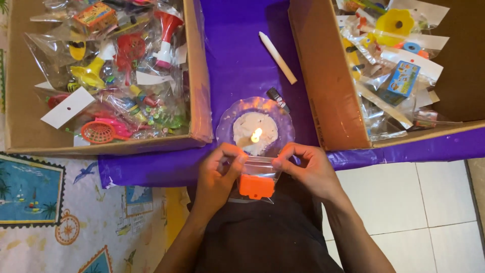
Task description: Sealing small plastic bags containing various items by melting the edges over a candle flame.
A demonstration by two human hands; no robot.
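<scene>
- Our left hand [218,174] and right hand [309,169] meet low in the middle of the view, both pinching the top edge of a small clear plastic bag [255,179].
- Fingers of the left hand [236,161] are clenched on the bag's upper left corner; fingers of the right hand [283,157] are clenched on its upper right corner. The edge is stretched taut between them.
- Inside the bag sits a small orange toy [256,186], resting at the bottom, over our dark lap.
- The bag's top edge is just beside a lit flame [256,134]. We cannot tell whether plastic and flame touch.
- The flame rises from a pool of white wax [255,132] on a clear plastic plate [227,126] with a scalloped rim.
- The plate rests on a purple sheet [237,55] spread over the floor.
- Beyond the plate, on the sheet: a white unlit candle [277,57], lying tilted, and near it a small dark lighter [278,98].
- Left cardboard box [20,101]: heaped with bagged toys in red, yellow and orange.
- Right cardboard box [323,76]: more bagged toys, among them a yellow flower shape and a blue packet.
- White floor tiles [404,202] at lower right; a patterned mat [50,222] with stamp pictures at lower left.
</scene>
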